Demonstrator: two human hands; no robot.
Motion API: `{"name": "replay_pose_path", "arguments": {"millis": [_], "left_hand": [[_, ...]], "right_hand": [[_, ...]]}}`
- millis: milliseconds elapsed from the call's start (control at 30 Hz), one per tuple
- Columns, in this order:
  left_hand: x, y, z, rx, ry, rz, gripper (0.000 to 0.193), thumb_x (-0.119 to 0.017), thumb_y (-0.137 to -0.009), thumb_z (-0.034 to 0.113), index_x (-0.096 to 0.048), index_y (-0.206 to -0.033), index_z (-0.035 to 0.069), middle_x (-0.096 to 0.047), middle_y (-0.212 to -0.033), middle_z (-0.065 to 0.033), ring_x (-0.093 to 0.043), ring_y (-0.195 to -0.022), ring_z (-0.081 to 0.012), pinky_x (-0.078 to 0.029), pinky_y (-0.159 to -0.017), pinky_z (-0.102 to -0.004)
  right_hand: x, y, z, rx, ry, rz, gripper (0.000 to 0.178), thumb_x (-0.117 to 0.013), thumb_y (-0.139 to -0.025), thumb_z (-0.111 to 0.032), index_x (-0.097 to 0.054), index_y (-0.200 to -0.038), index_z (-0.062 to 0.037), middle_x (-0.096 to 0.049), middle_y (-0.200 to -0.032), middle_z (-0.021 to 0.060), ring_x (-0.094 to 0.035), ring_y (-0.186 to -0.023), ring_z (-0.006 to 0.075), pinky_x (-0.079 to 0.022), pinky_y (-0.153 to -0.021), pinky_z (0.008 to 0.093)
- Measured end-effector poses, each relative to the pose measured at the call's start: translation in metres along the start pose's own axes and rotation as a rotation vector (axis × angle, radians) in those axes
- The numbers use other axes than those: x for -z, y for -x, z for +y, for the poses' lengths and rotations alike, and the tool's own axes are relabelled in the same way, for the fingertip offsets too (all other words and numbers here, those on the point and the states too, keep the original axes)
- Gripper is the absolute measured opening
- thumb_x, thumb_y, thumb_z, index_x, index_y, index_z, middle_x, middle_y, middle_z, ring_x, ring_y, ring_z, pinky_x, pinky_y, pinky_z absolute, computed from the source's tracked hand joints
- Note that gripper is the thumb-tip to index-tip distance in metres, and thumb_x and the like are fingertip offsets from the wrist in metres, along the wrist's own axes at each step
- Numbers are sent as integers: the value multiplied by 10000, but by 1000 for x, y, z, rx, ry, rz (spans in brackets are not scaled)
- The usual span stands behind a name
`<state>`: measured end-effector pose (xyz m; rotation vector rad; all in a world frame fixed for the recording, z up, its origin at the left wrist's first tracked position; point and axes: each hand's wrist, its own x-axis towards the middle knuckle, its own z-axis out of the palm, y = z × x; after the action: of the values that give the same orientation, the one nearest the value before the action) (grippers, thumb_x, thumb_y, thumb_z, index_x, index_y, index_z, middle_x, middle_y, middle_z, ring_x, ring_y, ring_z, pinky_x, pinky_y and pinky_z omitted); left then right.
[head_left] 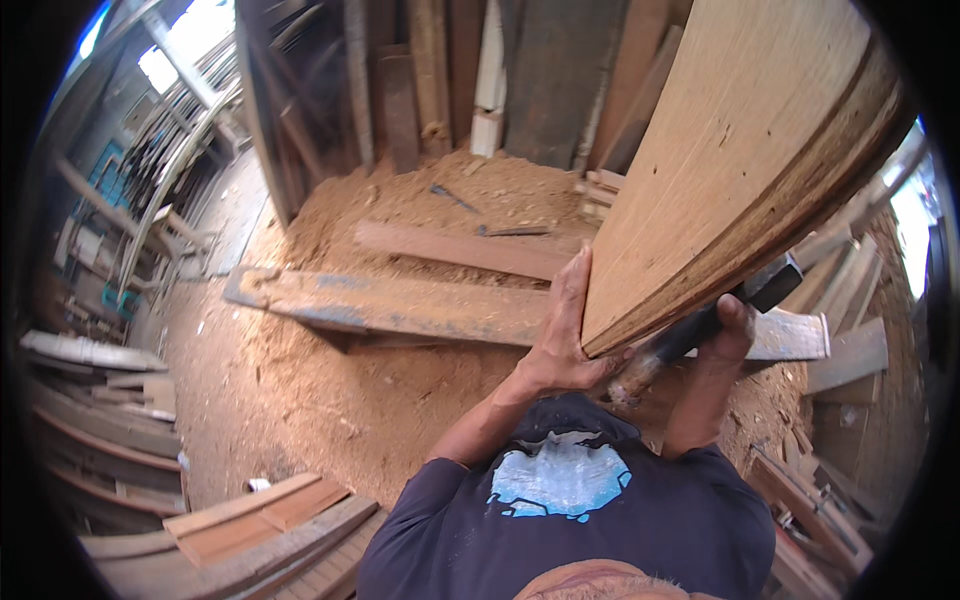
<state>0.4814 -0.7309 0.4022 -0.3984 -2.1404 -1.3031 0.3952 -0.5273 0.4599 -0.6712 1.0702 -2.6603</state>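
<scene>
A thick, pale wooden board (720, 150) with a grooved side edge rises from near my chest toward the upper right. My left hand (558, 345) grips its near lower corner, fingers along the left side and thumb underneath. A hammer (775, 288) with a blocky dark head and a dark shaft lies beneath the board's right edge. My right hand (728, 335) is closed around it near the head, the thumb showing on top. The board covers part of the hammer and of my right fingers.
A worn wooden bench (400, 305) crosses in front of me. A reddish plank (450, 248) lies behind it on heaped sawdust (350, 215), near two dark slender tools (515, 231). Upright boards (560, 80) line the back. Stacked timber (270, 530) flanks me at lower left and right.
</scene>
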Motion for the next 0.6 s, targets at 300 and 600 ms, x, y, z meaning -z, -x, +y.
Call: {"name": "replay_pose_path", "arguments": {"millis": [300, 600], "left_hand": [[-93, -24, 22, -111, 28, -190, 1222, -865, -702, 391, -126, -1555, -76, -309, -1518, -313, -334, -1388, -478, -269, -1164, -535], [-175, -10, -134, 355, 642, -826, 1137, -793, -726, 630, -273, -1559, 56, -525, -1416, -192, -477, -1336, -325, -320, -1141, -469]], "right_hand": [[35, 51, -66, 231, 105, 255, 709, -906, -657, -157, -564, -1266, -38, -667, -1041, 21, -651, -948, 170, -535, -851, 310], [129, 112, -99, 350, 324, 510, 864, -933, -669, -242, -503, -1397, -60, -626, -1272, 60, -607, -1184, 239, -511, -1001, 418]]}}
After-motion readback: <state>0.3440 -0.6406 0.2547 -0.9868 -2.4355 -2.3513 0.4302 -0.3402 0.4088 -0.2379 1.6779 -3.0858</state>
